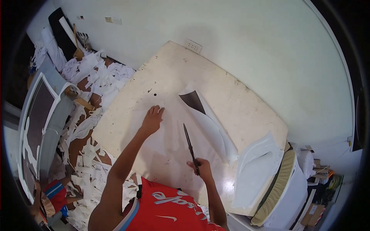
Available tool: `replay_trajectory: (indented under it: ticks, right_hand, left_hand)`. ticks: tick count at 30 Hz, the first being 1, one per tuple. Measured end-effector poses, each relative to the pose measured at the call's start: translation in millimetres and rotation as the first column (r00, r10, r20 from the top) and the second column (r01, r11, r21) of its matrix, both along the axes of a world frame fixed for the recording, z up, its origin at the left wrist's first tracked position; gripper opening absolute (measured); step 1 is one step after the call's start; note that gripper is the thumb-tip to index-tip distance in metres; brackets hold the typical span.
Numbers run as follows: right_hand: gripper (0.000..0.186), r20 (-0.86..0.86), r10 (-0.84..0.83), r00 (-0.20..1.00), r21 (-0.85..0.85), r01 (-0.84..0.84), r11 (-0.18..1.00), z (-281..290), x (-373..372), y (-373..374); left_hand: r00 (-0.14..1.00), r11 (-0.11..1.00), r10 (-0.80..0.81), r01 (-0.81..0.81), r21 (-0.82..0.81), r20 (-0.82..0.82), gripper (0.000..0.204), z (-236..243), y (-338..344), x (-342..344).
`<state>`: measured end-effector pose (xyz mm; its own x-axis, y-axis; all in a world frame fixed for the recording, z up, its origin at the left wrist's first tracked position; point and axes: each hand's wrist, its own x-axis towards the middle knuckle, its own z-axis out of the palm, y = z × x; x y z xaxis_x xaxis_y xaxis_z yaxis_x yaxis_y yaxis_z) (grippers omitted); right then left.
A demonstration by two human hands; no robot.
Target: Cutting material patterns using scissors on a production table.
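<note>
My left hand (153,120) lies on a pale, thin sheet (154,142) spread over the cream-coloured table. Its fingers are stretched out and close together, pointing away from me. In my right hand (202,169) is a pair of long dark scissors (187,139), held by the handles near the table's front side. The blades look closed and point toward the far side. To the right of them, a white sheet with a dark brown underside (194,101) curls up along its edge. A white cut-out piece (257,165) rests at the right corner of the table.
White scraps (90,169) cover the floor at left. A large framed panel (46,115) stands there, with a person in red and blue (58,196) beside it. A small round black thing (155,94) lies on the table (131,92). A wall runs behind; padded, white-covered pieces (279,192) stand at right.
</note>
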<state>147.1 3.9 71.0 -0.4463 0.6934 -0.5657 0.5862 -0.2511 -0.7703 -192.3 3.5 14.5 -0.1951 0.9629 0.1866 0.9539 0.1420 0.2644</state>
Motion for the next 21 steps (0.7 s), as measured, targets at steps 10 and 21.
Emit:
replay_trajectory:
  ticks: [10, 21]
  right_hand:
    - [0.053, 0.129, -0.226, 0.965, 0.036, 0.224, 0.974, -3, 77, -90]
    - [0.058, 0.169, -0.214, 0.962, 0.061, 0.207, 0.976, -13, 81, -116]
  left_hand:
    - [0.996, 0.807, 0.065, -0.084, -0.585, -0.054, 0.023, 38, 2, 15]
    - [0.946, 0.935, -0.314, 0.293, 0.202, 0.084, 0.044, 21, 97, 84]
